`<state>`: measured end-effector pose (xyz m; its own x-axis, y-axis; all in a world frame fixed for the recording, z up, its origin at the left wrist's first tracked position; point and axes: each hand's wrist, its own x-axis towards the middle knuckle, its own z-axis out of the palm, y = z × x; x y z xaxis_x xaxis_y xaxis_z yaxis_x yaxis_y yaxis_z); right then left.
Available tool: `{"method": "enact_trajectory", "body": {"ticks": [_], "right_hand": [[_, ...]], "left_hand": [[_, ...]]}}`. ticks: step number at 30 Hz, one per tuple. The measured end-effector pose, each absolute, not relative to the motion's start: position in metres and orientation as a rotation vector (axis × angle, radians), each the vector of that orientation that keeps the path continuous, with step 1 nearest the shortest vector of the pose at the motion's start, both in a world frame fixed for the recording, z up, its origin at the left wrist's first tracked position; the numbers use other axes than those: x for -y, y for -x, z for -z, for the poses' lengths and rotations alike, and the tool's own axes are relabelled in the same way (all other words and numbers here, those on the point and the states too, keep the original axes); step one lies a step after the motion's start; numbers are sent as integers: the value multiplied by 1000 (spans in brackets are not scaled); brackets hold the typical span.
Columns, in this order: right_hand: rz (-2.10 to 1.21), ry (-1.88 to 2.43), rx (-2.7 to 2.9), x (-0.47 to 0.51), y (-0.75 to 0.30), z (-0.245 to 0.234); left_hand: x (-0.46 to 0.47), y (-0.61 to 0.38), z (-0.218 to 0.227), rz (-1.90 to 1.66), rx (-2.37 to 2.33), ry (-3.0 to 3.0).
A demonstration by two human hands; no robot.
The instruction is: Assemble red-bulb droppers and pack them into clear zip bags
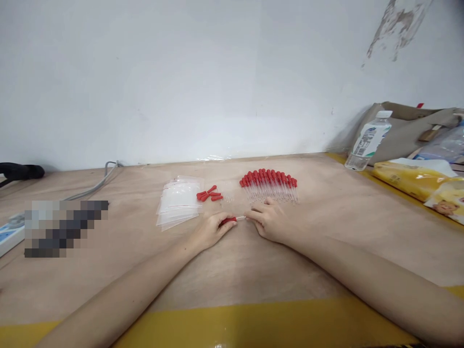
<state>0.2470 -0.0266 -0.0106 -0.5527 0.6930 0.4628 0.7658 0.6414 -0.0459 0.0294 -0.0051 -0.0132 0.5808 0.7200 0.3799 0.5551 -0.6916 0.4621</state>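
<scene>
Between my two hands lies one dropper, a red rubber bulb (229,220) with a clear glass tube (241,218). My left hand (212,228) is closed around the bulb. The fingertips of my right hand (270,221) pinch the far end of the tube. Just beyond my hands are several loose red bulbs (208,194), with small clear tubes (228,197) beside them. Several finished-looking droppers with red bulbs (268,176) lie side by side in a fan behind my right hand. Left of the loose bulbs is a stack of clear plastic bags (180,199).
A water bottle (368,140) stands at the right before a grey bag (402,125). Near it lies a yellow packet (409,180). A grey cable (94,184), a white power strip (12,237) and a blurred-out dark object (67,229) are at left. Yellow tape (217,324) lines the front.
</scene>
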Motion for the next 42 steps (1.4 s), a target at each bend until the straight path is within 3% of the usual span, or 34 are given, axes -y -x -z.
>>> {"method": "enact_trajectory", "body": {"ticks": [6,21,35,42], "right_hand": [[54,1030,2282,25,-251,19],[33,995,2311,29,-244,14],[-153,1153,2344,27,-238,15],[-150,1326,2410,42,-236,-12]], "left_hand": [[1,-27,11,-993,-965,-2623],[7,-31,12,-858,-950,-2327],[5,-30,11,-893,-926,-2433],[-4,-26,18,-875,-966,-2363]]}}
